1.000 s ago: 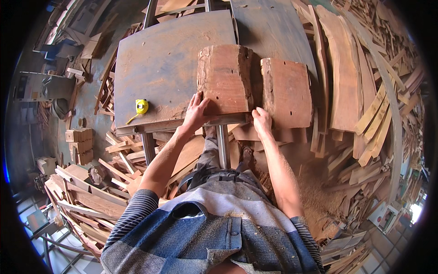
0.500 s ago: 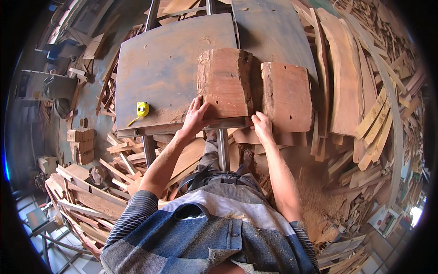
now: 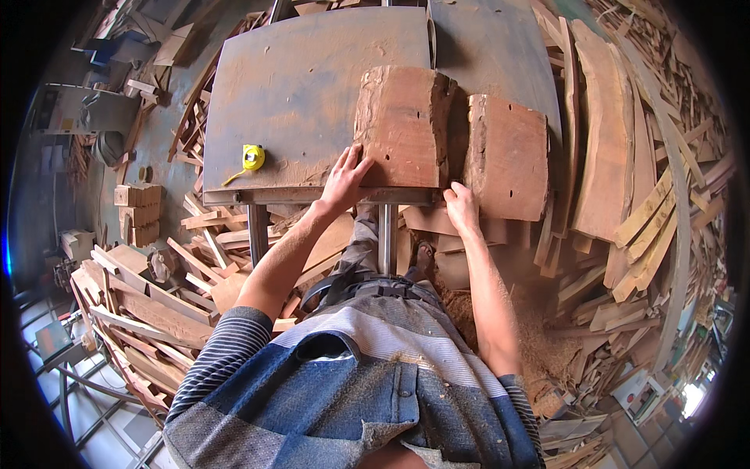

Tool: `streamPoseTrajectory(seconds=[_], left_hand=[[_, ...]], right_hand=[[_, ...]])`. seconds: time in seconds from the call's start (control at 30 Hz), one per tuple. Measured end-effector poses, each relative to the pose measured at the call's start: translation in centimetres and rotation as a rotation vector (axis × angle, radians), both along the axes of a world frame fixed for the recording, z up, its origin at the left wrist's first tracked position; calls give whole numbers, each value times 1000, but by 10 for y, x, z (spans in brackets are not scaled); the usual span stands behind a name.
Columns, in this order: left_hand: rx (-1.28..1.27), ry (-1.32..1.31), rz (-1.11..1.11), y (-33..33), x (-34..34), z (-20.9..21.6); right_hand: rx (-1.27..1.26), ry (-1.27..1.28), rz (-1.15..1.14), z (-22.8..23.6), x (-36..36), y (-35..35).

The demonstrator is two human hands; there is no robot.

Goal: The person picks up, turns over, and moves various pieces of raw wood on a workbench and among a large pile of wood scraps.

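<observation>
Two reddish-brown wooden slabs with rough bark edges lie side by side, a dark gap between them. My left hand (image 3: 344, 183) rests at the near left corner of the left slab (image 3: 400, 129), its fingers stretched out and apart. By the near end of the gap, beside the near left corner of the right slab (image 3: 509, 160), is my right hand (image 3: 462, 208). Its fingers are curled together; whatever they may grip is hidden. Under the left slab is a dusty metal table top (image 3: 297, 94). A yellow tape measure (image 3: 252, 157) lies on it at the left.
Long planks (image 3: 603, 133) stand right of the table, with stacked offcuts (image 3: 648, 227) beyond. More scrap wood (image 3: 148, 305) is heaped at the near left. Small blocks (image 3: 138, 215) are piled on the floor at the left. Sawdust (image 3: 539, 344) covers the floor at the near right.
The whole scene has shifted slightly up and right in the view. Both hands keep about the same places beside the slabs, and the slabs show no clear movement on the table.
</observation>
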State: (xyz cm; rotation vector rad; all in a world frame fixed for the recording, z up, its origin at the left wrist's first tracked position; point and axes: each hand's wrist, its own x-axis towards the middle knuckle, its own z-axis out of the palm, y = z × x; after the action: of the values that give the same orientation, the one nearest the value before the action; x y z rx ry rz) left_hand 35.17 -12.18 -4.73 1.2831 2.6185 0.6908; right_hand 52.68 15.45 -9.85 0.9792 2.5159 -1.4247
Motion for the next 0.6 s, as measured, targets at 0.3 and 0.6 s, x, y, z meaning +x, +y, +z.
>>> streamPoseTrajectory(seconds=[0.3,0.6], left_hand=[[-30,-34,37,-5,2,-3],[29,-257,3,-16,-11,20]], right_hand=[[549,358,115,97,-19,-39],[829,324,625,73,-61,-85]])
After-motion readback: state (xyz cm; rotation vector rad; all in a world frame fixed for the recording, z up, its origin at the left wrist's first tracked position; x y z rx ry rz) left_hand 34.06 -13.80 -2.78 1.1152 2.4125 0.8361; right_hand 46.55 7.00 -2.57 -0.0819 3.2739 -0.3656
